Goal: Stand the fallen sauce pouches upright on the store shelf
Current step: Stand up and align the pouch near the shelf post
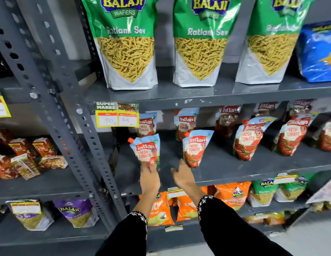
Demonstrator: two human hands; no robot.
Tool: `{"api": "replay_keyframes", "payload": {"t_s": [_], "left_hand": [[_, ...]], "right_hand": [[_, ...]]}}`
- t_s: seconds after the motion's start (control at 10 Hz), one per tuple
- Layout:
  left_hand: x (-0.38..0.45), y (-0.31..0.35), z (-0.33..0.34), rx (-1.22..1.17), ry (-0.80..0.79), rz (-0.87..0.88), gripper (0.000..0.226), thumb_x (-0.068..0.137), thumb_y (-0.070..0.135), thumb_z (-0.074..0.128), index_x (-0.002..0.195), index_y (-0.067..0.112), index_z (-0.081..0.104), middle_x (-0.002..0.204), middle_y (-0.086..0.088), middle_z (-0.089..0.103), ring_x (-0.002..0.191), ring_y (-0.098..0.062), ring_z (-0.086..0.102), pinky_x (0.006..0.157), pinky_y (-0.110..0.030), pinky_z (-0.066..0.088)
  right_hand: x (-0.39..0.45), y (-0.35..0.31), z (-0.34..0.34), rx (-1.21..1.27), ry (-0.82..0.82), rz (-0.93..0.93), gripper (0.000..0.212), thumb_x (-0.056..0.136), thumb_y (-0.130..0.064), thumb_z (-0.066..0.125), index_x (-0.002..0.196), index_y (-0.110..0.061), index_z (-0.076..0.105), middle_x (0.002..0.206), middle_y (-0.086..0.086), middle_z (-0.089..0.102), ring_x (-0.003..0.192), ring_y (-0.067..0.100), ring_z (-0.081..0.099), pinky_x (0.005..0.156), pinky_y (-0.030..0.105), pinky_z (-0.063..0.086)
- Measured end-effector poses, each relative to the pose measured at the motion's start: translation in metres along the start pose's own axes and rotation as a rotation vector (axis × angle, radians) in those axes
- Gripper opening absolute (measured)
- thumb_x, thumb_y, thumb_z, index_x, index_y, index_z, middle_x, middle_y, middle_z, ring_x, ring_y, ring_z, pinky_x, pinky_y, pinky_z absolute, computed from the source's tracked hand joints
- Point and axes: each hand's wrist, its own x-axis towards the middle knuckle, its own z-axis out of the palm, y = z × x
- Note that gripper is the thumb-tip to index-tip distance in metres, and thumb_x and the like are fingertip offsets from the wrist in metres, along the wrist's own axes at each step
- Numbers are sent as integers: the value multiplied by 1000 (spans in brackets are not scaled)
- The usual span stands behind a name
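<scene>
Several red and light-blue tomato sauce pouches stand on the grey middle shelf (235, 169). My left hand (149, 177) grips the bottom of the front-left pouch (145, 149), which stands nearly upright with its orange cap at the top left. My right hand (182, 175) is open, fingers spread, just below and left of the second front pouch (195, 147), close to its bottom edge; I cannot tell whether it touches it. Further pouches (250, 138) lean to the right along the shelf, with more standing behind them.
Large green snack bags (126, 43) stand on the shelf above, and a yellow price tag (116, 115) hangs from its edge. Orange and green snack bags (233, 194) fill the shelf below. A perforated grey upright (72, 126) separates a left bay with juice cartons (31, 156).
</scene>
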Motion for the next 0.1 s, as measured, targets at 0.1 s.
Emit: {"api": "replay_keyframes", "payload": {"t_s": [0.1], "left_hand": [[-37,18,19,192,59,194,55,99,33,33,146,4,29,152,-17,34,139,-33,34,111,-42,33]], "right_hand": [[-22,18,-44,-244,260,-145,61,96,-33,37,148,-5,23,155,15,30,143,31,27,117,42,27]]}}
